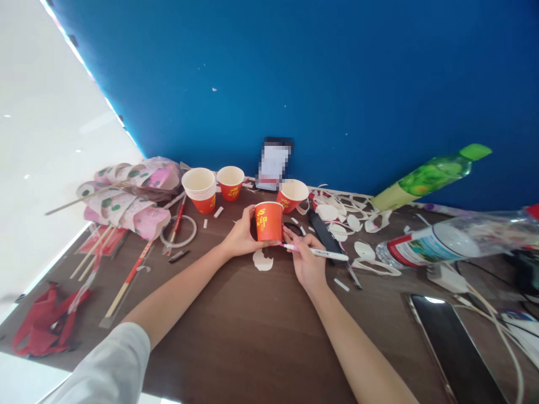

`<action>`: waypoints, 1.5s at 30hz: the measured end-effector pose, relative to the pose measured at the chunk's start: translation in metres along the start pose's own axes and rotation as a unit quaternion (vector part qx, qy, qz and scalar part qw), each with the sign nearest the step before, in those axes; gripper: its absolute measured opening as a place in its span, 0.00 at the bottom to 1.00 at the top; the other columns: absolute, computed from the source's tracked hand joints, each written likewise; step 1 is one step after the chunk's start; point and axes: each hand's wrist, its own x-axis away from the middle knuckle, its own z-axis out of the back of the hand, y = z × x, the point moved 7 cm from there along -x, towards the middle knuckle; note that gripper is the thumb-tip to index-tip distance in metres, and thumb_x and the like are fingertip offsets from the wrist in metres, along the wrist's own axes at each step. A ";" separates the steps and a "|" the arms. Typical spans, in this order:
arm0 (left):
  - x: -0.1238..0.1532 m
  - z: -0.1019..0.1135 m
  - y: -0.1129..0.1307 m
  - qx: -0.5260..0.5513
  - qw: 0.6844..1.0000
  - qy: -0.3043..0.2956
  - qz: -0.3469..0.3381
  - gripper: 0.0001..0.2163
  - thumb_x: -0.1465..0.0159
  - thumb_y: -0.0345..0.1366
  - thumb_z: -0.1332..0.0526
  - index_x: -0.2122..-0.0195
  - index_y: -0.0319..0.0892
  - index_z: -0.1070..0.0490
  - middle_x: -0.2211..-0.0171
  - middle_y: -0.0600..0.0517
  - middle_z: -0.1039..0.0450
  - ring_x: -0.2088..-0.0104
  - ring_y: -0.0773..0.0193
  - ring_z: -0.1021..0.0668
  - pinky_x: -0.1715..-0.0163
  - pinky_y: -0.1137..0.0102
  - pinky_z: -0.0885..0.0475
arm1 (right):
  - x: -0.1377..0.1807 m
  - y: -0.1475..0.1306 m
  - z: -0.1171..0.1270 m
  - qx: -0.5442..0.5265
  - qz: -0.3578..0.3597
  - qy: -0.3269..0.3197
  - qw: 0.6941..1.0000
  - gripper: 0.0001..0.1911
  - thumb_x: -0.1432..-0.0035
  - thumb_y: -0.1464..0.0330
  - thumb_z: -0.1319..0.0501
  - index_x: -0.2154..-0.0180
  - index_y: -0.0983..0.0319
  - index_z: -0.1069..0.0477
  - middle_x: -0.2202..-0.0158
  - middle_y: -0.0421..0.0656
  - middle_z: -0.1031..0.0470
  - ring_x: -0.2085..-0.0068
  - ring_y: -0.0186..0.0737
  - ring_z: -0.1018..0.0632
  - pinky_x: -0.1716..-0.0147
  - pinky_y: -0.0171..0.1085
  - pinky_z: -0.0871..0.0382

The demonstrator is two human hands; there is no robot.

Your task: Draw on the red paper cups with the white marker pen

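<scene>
My left hand (244,234) is closed around the left side of a red paper cup (269,222) with yellow lettering, which is held upright above the table. A white marker pen (326,254) with a pink tip is pinched in my right hand (309,255). Its tip is at the cup's lower right edge; whether it touches the cup I cannot tell. Below the cup lies a torn white paper disc (263,260). Just behind stands another red cup (293,194), and further left are a single cup (231,182) and a stack of cups (199,189).
White paper scraps (337,216) and a black utility knife (326,235) lie to the right. Two plastic bottles, one green-capped (425,177) and one clear (438,244), lean there. A phone (455,342) lies front right. Pink wrapped paper (126,207), sticks and red straps (48,325) lie left.
</scene>
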 end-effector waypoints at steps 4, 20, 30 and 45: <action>0.001 0.002 0.001 0.009 0.999 0.021 -0.034 0.48 0.55 0.46 0.26 0.40 0.42 0.53 0.41 0.37 0.43 0.40 0.45 0.34 0.41 0.51 0.35 | 0.001 0.004 0.001 -0.008 -0.035 0.005 0.999 0.21 0.53 0.59 0.30 0.83 0.59 0.38 0.82 0.35 0.28 0.55 0.43 0.19 0.54 0.41 0.25; 0.001 0.002 0.009 -0.041 0.995 0.002 -0.090 0.42 0.54 0.37 0.28 0.42 0.43 0.52 0.44 0.40 0.42 0.43 0.47 0.32 0.43 0.53 0.35 | 0.007 -0.003 0.005 0.122 0.060 0.019 0.991 0.20 0.51 0.61 0.31 0.82 0.59 0.39 0.76 0.40 0.21 0.56 0.51 0.18 0.54 0.51 0.23; 0.001 0.004 0.009 -0.031 0.995 0.011 -0.090 0.42 0.55 0.36 0.28 0.42 0.43 0.50 0.43 0.41 0.43 0.42 0.47 0.33 0.42 0.54 0.35 | 0.010 -0.013 -0.003 0.206 0.077 0.007 0.976 0.21 0.51 0.59 0.32 0.83 0.58 0.41 0.70 0.46 0.18 0.58 0.52 0.17 0.59 0.46 0.23; 0.001 0.001 0.001 -0.012 0.997 0.006 -0.070 0.43 0.55 0.37 0.27 0.42 0.43 0.50 0.45 0.40 0.40 0.45 0.49 0.30 0.44 0.55 0.33 | 0.008 -0.006 0.002 0.183 0.070 0.019 0.980 0.19 0.49 0.60 0.33 0.81 0.59 0.38 0.68 0.45 0.18 0.56 0.50 0.18 0.51 0.52 0.26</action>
